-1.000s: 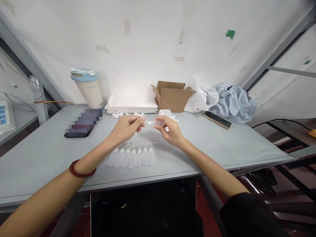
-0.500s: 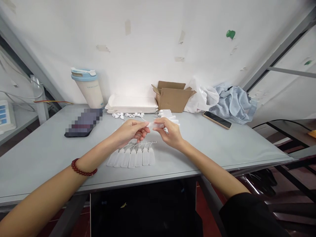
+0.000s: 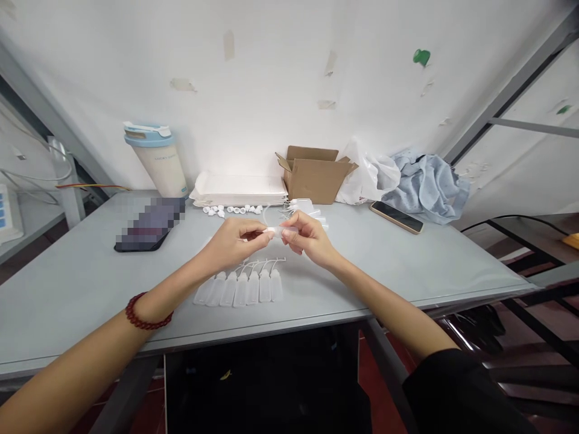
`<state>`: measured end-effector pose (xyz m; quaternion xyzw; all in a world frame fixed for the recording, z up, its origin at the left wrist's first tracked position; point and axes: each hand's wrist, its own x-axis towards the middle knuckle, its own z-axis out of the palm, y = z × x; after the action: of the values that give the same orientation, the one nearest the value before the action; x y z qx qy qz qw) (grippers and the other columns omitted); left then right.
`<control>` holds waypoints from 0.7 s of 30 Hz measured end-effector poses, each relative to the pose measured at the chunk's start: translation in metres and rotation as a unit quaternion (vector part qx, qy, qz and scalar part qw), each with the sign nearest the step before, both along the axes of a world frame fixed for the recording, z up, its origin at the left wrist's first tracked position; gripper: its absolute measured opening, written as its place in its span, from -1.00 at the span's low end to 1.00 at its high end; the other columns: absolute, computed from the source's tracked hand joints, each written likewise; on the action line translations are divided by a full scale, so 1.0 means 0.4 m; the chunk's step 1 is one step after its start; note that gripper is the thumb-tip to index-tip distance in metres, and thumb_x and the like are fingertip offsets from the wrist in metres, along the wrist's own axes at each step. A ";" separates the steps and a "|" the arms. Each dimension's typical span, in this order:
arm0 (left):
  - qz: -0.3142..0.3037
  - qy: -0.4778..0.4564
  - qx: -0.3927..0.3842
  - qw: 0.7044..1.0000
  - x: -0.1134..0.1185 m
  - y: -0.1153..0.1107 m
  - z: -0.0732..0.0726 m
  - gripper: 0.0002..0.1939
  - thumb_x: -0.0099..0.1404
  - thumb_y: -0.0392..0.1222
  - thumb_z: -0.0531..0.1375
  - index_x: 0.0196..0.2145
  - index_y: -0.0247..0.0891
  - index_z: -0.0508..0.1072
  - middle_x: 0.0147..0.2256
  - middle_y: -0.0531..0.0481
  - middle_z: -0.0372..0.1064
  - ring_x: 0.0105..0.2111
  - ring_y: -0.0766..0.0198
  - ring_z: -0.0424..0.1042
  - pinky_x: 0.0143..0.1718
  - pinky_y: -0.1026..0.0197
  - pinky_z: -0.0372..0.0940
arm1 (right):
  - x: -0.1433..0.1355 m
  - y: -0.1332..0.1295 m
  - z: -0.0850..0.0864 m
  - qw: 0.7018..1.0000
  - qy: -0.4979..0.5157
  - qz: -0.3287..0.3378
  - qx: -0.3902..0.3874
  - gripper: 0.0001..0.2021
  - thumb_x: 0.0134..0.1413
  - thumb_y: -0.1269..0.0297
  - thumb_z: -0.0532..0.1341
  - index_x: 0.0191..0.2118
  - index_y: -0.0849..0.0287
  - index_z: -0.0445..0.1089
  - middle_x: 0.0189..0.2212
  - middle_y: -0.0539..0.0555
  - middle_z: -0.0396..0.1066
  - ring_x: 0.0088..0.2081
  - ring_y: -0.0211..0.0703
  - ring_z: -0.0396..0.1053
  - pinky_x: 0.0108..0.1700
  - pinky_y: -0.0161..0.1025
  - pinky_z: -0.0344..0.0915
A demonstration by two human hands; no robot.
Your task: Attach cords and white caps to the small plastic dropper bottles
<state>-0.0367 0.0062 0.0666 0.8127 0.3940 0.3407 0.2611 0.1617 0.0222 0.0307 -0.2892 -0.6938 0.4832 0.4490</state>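
Above the middle of the table, my two hands meet at one small translucent squeeze bottle (image 3: 277,231). My right hand (image 3: 313,240) is closed around the bottle's body, which lies roughly level. My left hand (image 3: 239,242) pinches the white cap (image 3: 270,230) at its neck end; a thin curved tube shows just above those fingers. Below my hands, a row of several similar bottles (image 3: 242,289) lies flat, thin bent tubes pointing away from me. Beyond my right hand lie more translucent bottles (image 3: 302,205). Several loose white caps (image 3: 244,210) are scattered behind my left hand.
Along the wall stand a tumbler (image 3: 156,160), a white paper stack (image 3: 239,190), an open cardboard box (image 3: 316,178), a plastic bag (image 3: 371,178) and a blue cloth (image 3: 427,187). A phone (image 3: 397,217) lies right; a pixelated dark object (image 3: 151,226) lies left.
My left fingers have shifted from a loose hold with curled fingers to a firmer pinch over the cap. My right fingers have closed more tightly on the bottle. The view has moved slightly.
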 end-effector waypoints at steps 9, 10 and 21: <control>0.001 -0.017 -0.056 0.998 0.005 0.009 -0.002 -0.61 0.31 0.02 0.08 -0.52 -0.29 0.46 -0.51 0.02 0.40 -0.53 0.35 0.32 -0.51 0.31 0.22 | 0.004 0.005 0.007 0.997 0.012 -0.054 0.050 -0.71 -0.03 0.09 0.35 -0.32 0.14 0.30 -0.50 -0.07 0.33 -0.57 -0.37 0.24 -0.55 -0.34 0.23; 0.005 -0.029 -0.086 0.996 0.005 0.010 -0.002 -0.57 0.31 0.04 0.07 -0.55 -0.30 0.44 -0.51 0.01 0.40 -0.56 0.36 0.32 -0.52 0.31 0.23 | 0.002 0.002 0.007 0.995 0.003 -0.073 0.075 -0.73 -0.04 0.11 0.36 -0.32 0.14 0.33 -0.47 -0.05 0.34 -0.52 -0.34 0.27 -0.51 -0.33 0.28; -0.023 -0.026 -0.066 0.997 0.001 0.011 -0.001 -0.57 0.33 0.01 0.07 -0.60 -0.29 0.34 -0.62 0.08 0.26 -0.59 0.39 0.25 -0.53 0.34 0.17 | 0.008 -0.009 0.023 0.982 -0.137 -0.073 0.109 -0.73 0.16 0.10 0.18 -0.16 0.19 0.43 -0.41 0.02 0.37 -0.50 -0.32 0.25 -0.47 -0.32 0.21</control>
<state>-0.0362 0.0106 0.0660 0.7938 0.3897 0.3286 0.3318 0.1650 0.0186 0.0398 -0.3519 -0.7742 0.3265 0.4125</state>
